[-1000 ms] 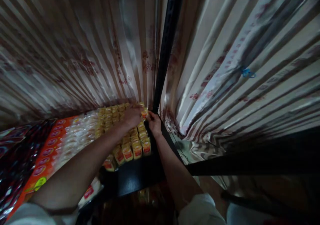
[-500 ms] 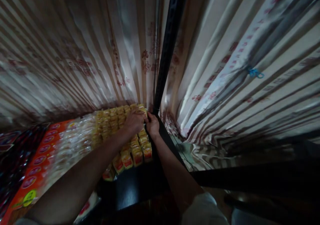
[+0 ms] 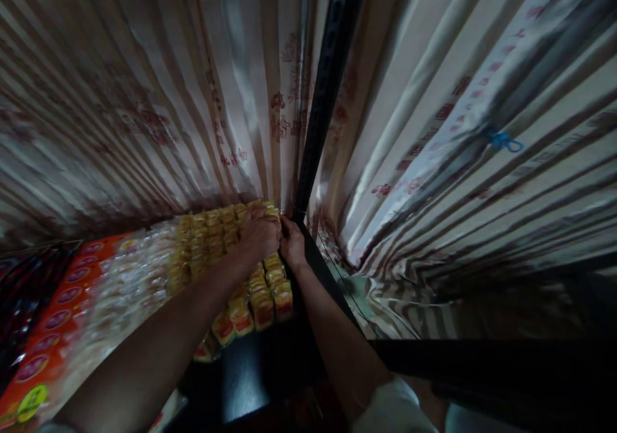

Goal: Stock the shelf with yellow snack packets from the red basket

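Rows of small yellow wrapped packets (image 3: 263, 304), with red marks on their front ends, stand close together on a black shelf (image 3: 245, 369). My left hand (image 3: 263, 232) lies over the far right part of these rows, its fingers curled down onto the packets. Just to its right, my right hand (image 3: 292, 240) touches the outer side of the last row, near the shelf's back corner. Both sets of fingers are bent and partly hidden in dim light. Whether either hand grips a single packet cannot be made out.
Left of the yellow rows lie clear-wrapped pale packets (image 3: 135, 272), orange packaging (image 3: 62, 311) and dark shiny packets (image 3: 33, 304). A black slotted post (image 3: 322, 99) rises at the corner. Striped printed sheeting (image 3: 231, 99) hangs behind, with a blue tie (image 3: 504, 141) on the right side.
The view has shifted slightly, so the goods sit a little further left and lower. Both hands stay at the far right end of the yellow rows, barely moved.
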Action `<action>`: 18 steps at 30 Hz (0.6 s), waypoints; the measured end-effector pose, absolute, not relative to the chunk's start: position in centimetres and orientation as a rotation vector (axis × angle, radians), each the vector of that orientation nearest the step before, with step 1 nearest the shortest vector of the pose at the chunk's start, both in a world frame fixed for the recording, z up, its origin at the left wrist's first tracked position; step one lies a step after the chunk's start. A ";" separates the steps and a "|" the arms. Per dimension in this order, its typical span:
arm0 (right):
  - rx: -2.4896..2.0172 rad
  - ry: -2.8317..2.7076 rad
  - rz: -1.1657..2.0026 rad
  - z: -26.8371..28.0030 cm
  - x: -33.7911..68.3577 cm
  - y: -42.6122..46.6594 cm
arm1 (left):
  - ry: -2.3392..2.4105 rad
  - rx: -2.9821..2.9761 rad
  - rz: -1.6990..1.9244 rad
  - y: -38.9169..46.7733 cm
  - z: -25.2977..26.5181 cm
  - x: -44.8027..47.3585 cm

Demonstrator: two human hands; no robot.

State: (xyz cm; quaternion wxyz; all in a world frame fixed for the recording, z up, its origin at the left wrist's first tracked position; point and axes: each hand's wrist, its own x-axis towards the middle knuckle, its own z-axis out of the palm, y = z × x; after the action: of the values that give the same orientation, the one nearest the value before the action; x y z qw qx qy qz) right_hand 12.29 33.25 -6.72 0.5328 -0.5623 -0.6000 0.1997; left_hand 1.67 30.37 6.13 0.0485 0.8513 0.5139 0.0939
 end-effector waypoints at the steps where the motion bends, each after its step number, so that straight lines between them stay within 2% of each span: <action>1: -1.337 -1.436 0.478 -6.7 12.4 33.2 | 1.582 2.594 0.281 30.4 6.1 1.8; 12: -1.266 -1.435 0.440 -5.7 12.8 32.2 | 1.705 2.457 0.478 30.1 5.5 2.3; 18: -1.312 -1.300 0.496 -3.7 13.4 29.2 | 1.616 2.399 0.667 27.1 7.9 2.7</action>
State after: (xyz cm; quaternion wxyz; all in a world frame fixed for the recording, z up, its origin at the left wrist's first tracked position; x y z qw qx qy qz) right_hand 13.38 29.22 -3.68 0.5765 -0.5606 -0.5554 0.2120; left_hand 2.70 27.09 7.87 0.0866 0.8051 0.5424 0.2238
